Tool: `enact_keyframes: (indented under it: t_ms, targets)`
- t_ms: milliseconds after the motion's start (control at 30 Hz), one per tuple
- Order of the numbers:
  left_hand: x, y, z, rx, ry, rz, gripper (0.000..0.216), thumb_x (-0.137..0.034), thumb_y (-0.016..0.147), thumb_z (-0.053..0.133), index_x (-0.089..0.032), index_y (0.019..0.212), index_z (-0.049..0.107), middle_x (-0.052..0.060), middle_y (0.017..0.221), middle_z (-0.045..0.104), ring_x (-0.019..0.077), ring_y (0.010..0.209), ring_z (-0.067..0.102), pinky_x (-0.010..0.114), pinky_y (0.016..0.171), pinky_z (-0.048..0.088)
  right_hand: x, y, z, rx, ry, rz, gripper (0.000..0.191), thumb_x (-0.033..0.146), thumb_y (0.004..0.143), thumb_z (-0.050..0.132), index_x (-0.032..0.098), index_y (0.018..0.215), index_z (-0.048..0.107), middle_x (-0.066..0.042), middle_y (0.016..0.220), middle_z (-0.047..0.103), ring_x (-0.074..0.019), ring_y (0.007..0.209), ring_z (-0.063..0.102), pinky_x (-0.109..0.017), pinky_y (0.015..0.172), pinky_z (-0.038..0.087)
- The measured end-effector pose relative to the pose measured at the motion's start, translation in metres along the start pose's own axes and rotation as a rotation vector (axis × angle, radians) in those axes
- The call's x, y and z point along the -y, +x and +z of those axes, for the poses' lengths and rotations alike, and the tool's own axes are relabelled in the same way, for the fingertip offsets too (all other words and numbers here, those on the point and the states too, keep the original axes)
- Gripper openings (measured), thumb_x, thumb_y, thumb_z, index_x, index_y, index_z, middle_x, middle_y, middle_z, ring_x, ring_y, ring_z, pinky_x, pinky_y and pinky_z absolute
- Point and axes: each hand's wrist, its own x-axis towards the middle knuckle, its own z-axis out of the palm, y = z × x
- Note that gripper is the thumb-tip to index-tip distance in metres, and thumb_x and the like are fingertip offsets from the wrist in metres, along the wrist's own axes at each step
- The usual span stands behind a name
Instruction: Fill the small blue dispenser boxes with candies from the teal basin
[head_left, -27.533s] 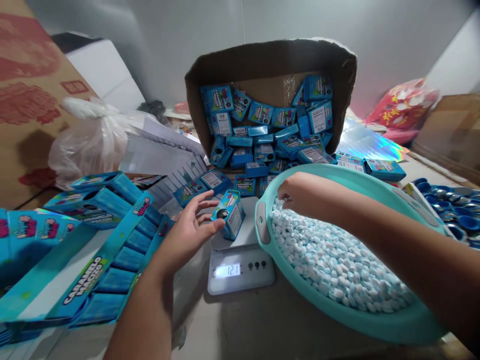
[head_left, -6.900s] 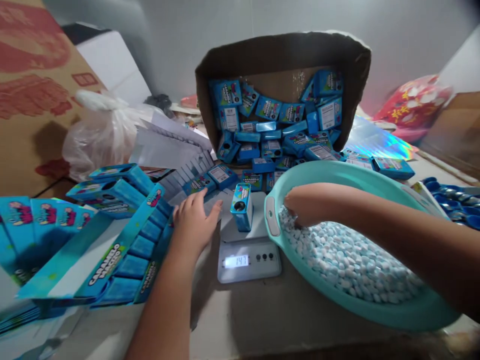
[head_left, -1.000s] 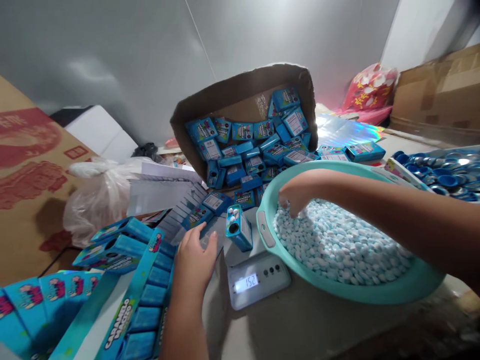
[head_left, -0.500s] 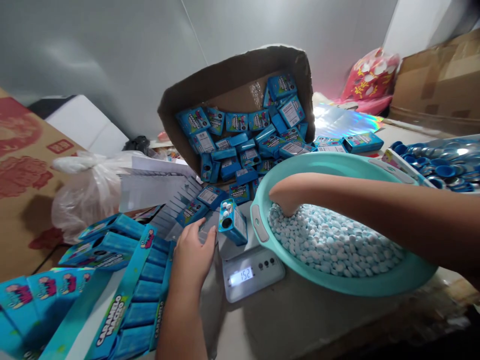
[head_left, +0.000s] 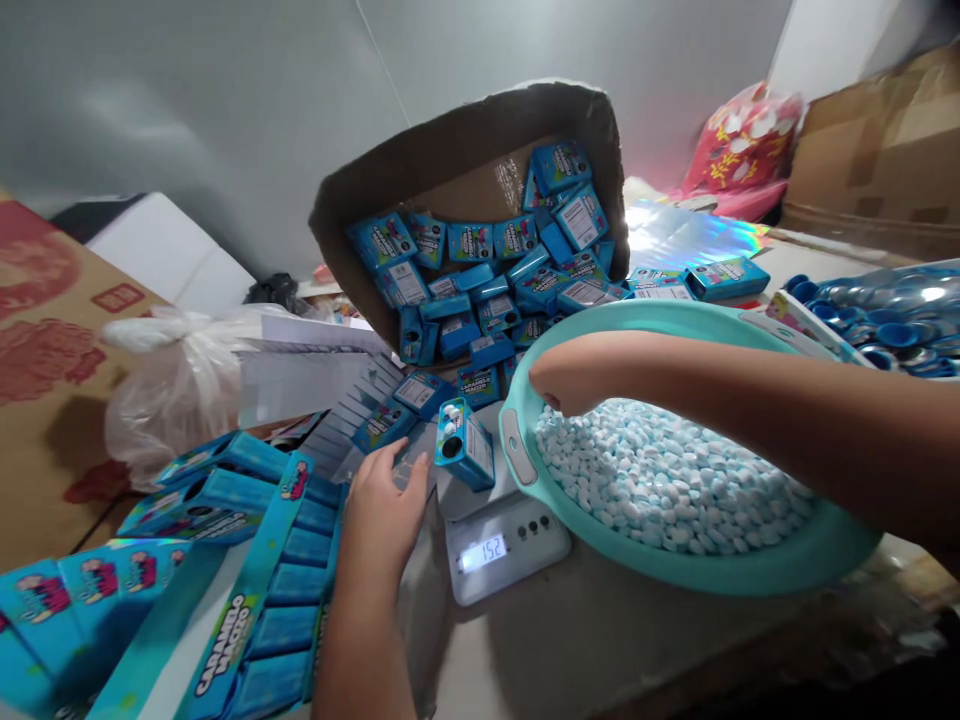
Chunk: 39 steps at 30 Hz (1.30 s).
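Observation:
My left hand is open beside a small blue candy box, thumb and fingers apart, not gripping it. White tablets show at the box's open top. It stands upright on a white digital scale with a lit display. My right hand is inside a turquoise basin, curled just above pale blue and white candies near the left wall. Its fingers are closed and mostly hidden, so what they hold does not show.
Behind the scale, a tipped cardboard carton holds many blue boxes. A display tray of blue packs fills the lower left. At right lies a container of blue-rimmed pieces. A plastic bag stands at left.
My right hand has lifted slightly out of the candies, and its fingers now show more, curled. My left hand and the box on the scale stay almost the same.

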Motion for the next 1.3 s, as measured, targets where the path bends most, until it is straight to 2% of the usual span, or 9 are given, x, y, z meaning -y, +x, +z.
enact_keyframes:
  t_ms: [133, 333, 533, 733, 867, 967, 1100, 1200, 1300]
  targets:
    - [-0.001, -0.001, 0.0, -0.016, 0.016, -0.005, 0.055, -0.052, 0.087, 0.048, -0.014, 0.122, 0.065, 0.015, 0.126, 0.065, 0.0329, 0.12, 0.059, 0.049, 0.105, 0.047, -0.003, 0.002, 0.0, -0.065, 0.009, 0.011, 0.023, 0.003, 0.071, 0.06, 0.008, 0.088, 0.074, -0.008, 0.075, 0.065, -0.0144, 0.059, 0.046, -0.031, 0.059, 0.032]
    - [-0.005, -0.003, -0.002, -0.058, 0.095, -0.023, 0.052, -0.05, 0.086, 0.047, -0.015, 0.121, 0.066, 0.015, 0.125, 0.066, 0.0341, 0.119, 0.06, 0.05, 0.104, 0.047, 0.0, 0.001, -0.005, -0.116, -0.005, 0.007, 0.02, 0.0, 0.072, 0.058, 0.01, 0.081, 0.072, -0.006, 0.074, 0.063, -0.0115, 0.06, 0.039, -0.03, 0.059, 0.028]
    - [-0.001, -0.002, 0.0, -0.068, 0.084, -0.021, 0.05, -0.051, 0.087, 0.048, -0.017, 0.119, 0.066, 0.015, 0.124, 0.066, 0.0341, 0.118, 0.06, 0.049, 0.102, 0.048, 0.001, -0.002, -0.005, -0.175, 0.053, 0.001, 0.027, 0.001, 0.075, 0.056, 0.009, 0.093, 0.075, -0.009, 0.086, 0.068, -0.012, 0.062, 0.043, -0.03, 0.061, 0.03]
    - [0.0, -0.002, 0.0, -0.085, 0.06, -0.001, 0.049, -0.05, 0.087, 0.05, -0.016, 0.117, 0.067, 0.015, 0.123, 0.067, 0.0332, 0.117, 0.06, 0.049, 0.103, 0.048, -0.003, 0.003, 0.001, -0.139, 0.04, 0.02, 0.024, 0.001, 0.073, 0.059, 0.008, 0.089, 0.076, -0.009, 0.083, 0.068, -0.0115, 0.061, 0.042, -0.031, 0.06, 0.028]
    - [-0.003, -0.003, -0.004, -0.146, 0.044, 0.022, 0.05, -0.049, 0.086, 0.052, -0.013, 0.116, 0.068, 0.017, 0.122, 0.067, 0.0333, 0.119, 0.06, 0.049, 0.107, 0.045, -0.006, -0.001, -0.004, -0.204, 0.102, 0.043, 0.028, -0.001, 0.072, 0.059, 0.009, 0.092, 0.076, -0.008, 0.088, 0.069, -0.0125, 0.066, 0.048, -0.029, 0.062, 0.032]
    - [-0.006, -0.003, -0.007, -0.202, 0.022, 0.036, 0.05, -0.048, 0.085, 0.051, -0.011, 0.114, 0.068, 0.018, 0.119, 0.067, 0.0342, 0.118, 0.06, 0.05, 0.108, 0.045, -0.001, -0.001, -0.012, -0.408, 0.172, -0.085, 0.024, -0.001, 0.076, 0.057, 0.01, 0.089, 0.074, -0.009, 0.092, 0.07, -0.0152, 0.078, 0.055, -0.028, 0.071, 0.038]
    - [-0.007, -0.003, -0.007, -0.26, 0.007, 0.097, 0.047, -0.047, 0.086, 0.052, -0.012, 0.113, 0.067, 0.018, 0.119, 0.067, 0.0329, 0.119, 0.059, 0.049, 0.109, 0.045, 0.024, 0.009, -0.018, -0.68, 0.34, -0.325, 0.021, 0.002, 0.084, 0.057, 0.012, 0.093, 0.072, -0.008, 0.097, 0.069, -0.0156, 0.088, 0.058, -0.027, 0.081, 0.043]
    - [-0.005, -0.002, -0.006, -0.262, 0.007, 0.119, 0.046, -0.047, 0.087, 0.052, -0.012, 0.114, 0.067, 0.018, 0.12, 0.067, 0.0318, 0.119, 0.059, 0.047, 0.109, 0.045, 0.044, 0.02, -0.014, -0.701, 0.413, -0.448, 0.019, 0.002, 0.086, 0.057, 0.012, 0.094, 0.072, -0.008, 0.096, 0.069, -0.015, 0.086, 0.058, -0.026, 0.08, 0.045]
    - [-0.002, -0.001, -0.005, -0.25, 0.012, 0.113, 0.045, -0.046, 0.088, 0.052, -0.012, 0.114, 0.066, 0.018, 0.12, 0.067, 0.0325, 0.118, 0.059, 0.048, 0.108, 0.045, 0.054, 0.029, -0.006, -0.703, 0.45, -0.494, 0.02, 0.003, 0.085, 0.059, 0.012, 0.098, 0.071, -0.008, 0.097, 0.069, -0.0161, 0.088, 0.059, -0.027, 0.08, 0.046]
